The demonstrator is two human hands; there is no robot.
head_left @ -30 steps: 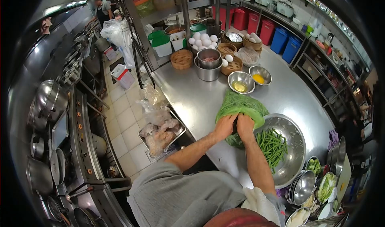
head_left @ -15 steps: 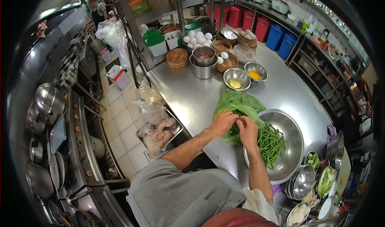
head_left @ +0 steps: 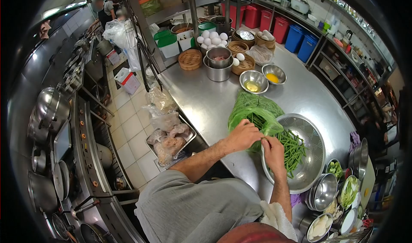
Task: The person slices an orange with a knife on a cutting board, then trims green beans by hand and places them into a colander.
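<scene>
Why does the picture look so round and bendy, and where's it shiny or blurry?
Head view: probably a very wide lens, bending the metal table and leaving black corners; head view: white glare shines on the table beside the colander; head view: a distant person's head looks smudged.

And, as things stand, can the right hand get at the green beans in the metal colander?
Probably yes: the colander has no lid, and the right hand is close to the green beans.
</scene>
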